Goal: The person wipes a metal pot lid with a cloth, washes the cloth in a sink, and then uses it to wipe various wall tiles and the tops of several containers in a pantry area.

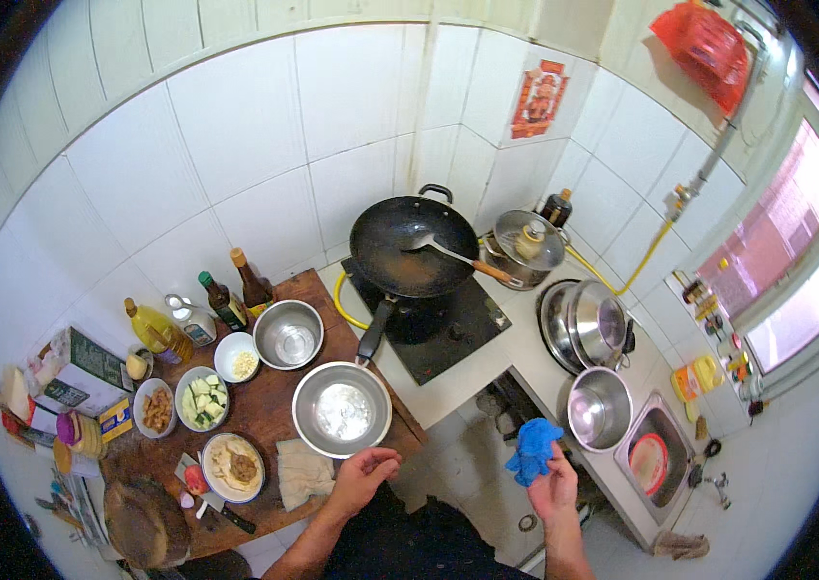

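Observation:
In my right hand [554, 489] I hold a crumpled blue cloth [534, 451] above the floor, left of the counter's edge. My left hand [366, 478] is just below the near rim of a shallow metal basin [342, 410], its fingers curled. No object shows in it, but its palm side is hidden. That basin stands on a brown wooden table [264, 406]. Left of the hand lies a folded beige cloth [305, 475]. Beyond the basin, a black wok [415, 246] holding a wooden-handled spatula [463, 259] sits on a black stove [445, 333].
On the table are a second metal bowl [289, 335], a bowl of cut green vegetable [202, 399], a bowl of brown pieces [155, 408], a knife [224, 507], several bottles and a round chopping block [147, 523]. Along the right counter are a lidded pot [525, 246], a metal pot [599, 409] and a sink [681, 428].

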The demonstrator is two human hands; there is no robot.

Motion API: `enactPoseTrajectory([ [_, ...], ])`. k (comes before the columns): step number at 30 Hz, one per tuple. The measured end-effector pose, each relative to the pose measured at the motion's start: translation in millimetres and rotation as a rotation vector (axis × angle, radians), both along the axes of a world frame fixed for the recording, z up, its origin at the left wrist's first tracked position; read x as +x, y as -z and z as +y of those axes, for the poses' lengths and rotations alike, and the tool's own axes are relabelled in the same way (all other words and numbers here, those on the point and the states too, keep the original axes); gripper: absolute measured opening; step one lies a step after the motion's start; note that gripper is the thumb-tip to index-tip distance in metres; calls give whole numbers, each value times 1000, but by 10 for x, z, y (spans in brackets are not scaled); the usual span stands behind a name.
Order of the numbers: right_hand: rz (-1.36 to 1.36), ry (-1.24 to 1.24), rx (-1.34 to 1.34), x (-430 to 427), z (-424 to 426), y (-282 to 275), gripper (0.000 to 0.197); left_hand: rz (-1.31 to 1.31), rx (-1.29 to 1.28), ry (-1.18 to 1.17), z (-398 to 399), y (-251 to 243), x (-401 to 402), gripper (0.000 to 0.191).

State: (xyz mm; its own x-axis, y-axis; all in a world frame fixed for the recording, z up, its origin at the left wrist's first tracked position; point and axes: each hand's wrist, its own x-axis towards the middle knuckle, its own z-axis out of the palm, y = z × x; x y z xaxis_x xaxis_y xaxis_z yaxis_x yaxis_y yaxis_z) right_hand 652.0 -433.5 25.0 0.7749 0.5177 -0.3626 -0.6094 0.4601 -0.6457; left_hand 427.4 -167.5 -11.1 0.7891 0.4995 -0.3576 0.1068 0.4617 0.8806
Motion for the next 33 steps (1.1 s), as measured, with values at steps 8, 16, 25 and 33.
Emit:
enactPoseTrajectory([
  [8,-262,-55,-91,1148,494,-355,59,58,25,-183,357,-28,228,22],
  [16,-457,-112,-21,2452,1499,-761,55,107,0,-555,327,-143,620,21],
  [25,-681,-497,106,2437,3503,-1018,65,121,-35,-874,-110,-165,755,20],
  [33,-1486,-327,362,1582,6195,-1921,44,115,-92,-1170,-355,-62,351,19],
])
